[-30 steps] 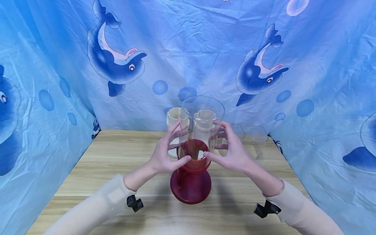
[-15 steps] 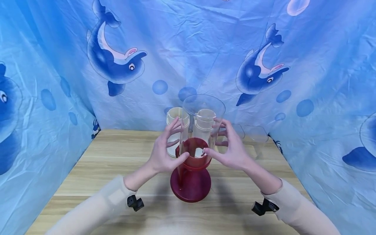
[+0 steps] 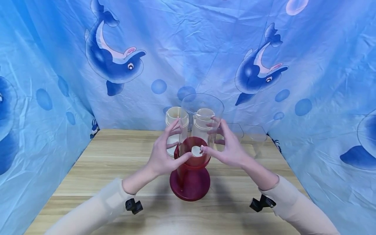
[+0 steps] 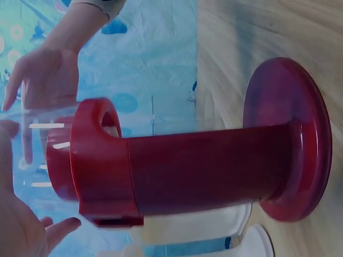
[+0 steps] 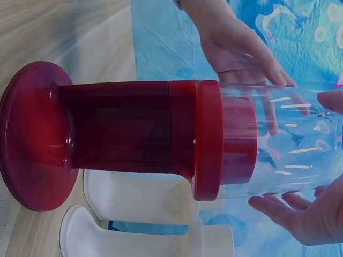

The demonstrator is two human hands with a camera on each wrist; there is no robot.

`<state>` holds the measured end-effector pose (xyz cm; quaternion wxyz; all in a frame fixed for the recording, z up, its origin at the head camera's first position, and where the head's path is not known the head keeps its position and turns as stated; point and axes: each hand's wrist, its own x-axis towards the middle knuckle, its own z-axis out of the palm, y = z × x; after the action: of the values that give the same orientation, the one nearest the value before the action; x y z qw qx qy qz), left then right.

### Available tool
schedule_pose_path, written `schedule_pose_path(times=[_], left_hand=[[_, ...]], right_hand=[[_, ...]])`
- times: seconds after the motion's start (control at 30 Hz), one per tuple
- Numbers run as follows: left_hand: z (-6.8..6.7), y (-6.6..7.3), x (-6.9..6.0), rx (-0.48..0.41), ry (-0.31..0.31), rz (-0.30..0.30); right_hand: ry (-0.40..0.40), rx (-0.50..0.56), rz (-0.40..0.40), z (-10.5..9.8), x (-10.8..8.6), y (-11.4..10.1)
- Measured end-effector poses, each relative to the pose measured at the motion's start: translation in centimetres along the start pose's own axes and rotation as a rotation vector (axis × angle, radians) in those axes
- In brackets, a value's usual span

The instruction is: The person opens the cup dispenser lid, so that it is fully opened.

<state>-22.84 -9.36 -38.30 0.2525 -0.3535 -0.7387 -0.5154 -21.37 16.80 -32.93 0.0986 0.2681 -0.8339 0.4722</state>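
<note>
In the head view my left hand [image 3: 163, 153] and right hand [image 3: 230, 147] hold a clear plastic cylinder [image 5: 289, 150] from either side, thumbs on the near face and fingers round the sides. Standing upright, the cylinder has its lower end round the red collar of a red stand [image 3: 190, 189] with a round base, which looks like a dispenser stand. The right wrist view shows the collar's inner sleeve through the clear wall. A hole in the collar's floor lets something white show through from behind. Neither hand touches the stand's column [image 4: 203, 171].
Close behind the red stand are two cream-white stands [image 3: 177, 122] of similar shape, partly hidden by the cylinder and left hand. More clear containers [image 3: 255, 133] stand at the back right of the wooden table [image 3: 117, 169]. A blue dolphin-print cloth [image 3: 205, 49] encloses the back and sides.
The cylinder and the red stand have shifted very slightly away from me, and a little more of the collar's left side shows. Both hands keep their hold on the cylinder.
</note>
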Motion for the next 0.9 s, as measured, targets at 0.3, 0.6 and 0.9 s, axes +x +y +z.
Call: schedule_pose_path(times=[0.3,0.6,0.9], left_hand=[[-0.7,-1.5,1.0,-0.13,-0.084,0.034],[0.7,-0.5,0.1,-0.111,-0.056,-0.008],[0.1,-1.1,0.4,-0.169,-0.074,-0.002]], right_hand=[[0.042,0.018,-0.014,-0.3,-0.5,0.2],[0.022,-0.04,-0.019,0.1,-0.3,0.4],[0.027,-0.048,-0.021,-0.1,-0.6,0.2]])
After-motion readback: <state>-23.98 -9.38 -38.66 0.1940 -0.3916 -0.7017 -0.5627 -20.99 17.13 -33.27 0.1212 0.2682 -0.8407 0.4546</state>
